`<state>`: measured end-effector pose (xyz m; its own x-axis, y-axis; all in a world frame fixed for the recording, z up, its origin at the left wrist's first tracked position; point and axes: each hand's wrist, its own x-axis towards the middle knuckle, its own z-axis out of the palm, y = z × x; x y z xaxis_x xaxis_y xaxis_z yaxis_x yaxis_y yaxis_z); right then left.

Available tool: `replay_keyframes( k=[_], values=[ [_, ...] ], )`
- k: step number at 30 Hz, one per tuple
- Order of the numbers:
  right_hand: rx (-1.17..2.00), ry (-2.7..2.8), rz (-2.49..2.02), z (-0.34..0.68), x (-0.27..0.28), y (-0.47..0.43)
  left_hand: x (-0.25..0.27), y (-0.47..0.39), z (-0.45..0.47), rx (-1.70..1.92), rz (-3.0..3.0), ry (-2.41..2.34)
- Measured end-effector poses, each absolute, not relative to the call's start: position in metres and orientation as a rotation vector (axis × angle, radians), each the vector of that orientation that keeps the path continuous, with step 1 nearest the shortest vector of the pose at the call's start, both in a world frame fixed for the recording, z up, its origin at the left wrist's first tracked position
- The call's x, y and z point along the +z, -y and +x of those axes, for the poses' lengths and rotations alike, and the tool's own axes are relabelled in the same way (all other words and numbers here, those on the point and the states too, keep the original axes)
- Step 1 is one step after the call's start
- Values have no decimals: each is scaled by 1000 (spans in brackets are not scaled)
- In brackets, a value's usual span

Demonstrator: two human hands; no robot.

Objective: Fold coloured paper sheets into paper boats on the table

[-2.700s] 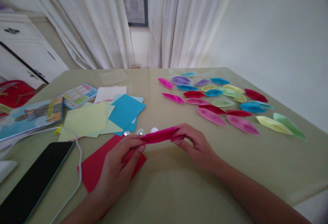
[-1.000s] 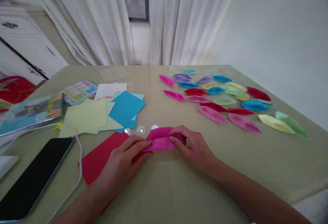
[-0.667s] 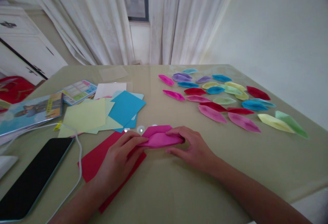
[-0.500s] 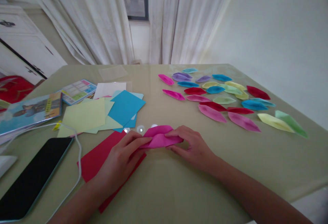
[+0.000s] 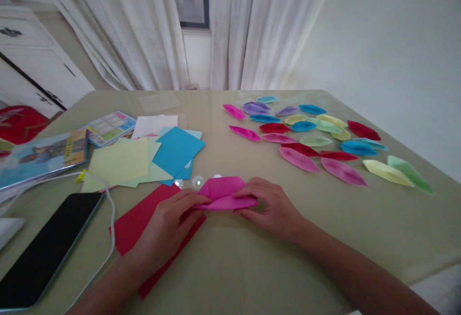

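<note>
A bright pink piece of folded paper [image 5: 225, 192] is held between both hands, above the front middle of the table. My left hand [image 5: 173, 224] pinches its left end, fingers on top and thumb beneath. At the right end, my right hand [image 5: 272, 207] grips the paper between thumb and fingers. The paper's far flap stands up, and its near edge is folded over. Red paper sheets [image 5: 135, 221] lie under my left hand and forearm, partly hidden. Just behind the pink paper are small clear round pieces [image 5: 198, 182] on the table.
Many folded paper boats [image 5: 298, 159] in several colours spread over the right rear of the table [image 5: 288, 262]. On the left lie blue paper [image 5: 178, 151], pale yellow paper [image 5: 118, 163], a picture booklet [image 5: 46, 156], a black phone [image 5: 50, 250] and a white cable [image 5: 112, 224].
The near side of the pink paper has been pressed down and flattened, and its far flap now shows more openly. Both hands stay in nearly the same place.
</note>
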<state>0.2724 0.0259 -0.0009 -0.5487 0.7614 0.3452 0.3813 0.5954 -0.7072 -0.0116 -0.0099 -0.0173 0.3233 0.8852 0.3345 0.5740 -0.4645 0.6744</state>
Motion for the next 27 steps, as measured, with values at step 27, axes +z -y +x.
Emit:
replay_keyframes(
  k=[27],
  values=[
    [880, 2235, -833, 279, 6, -34, -9, 9, -17, 886, 2225, -1192]
  ],
)
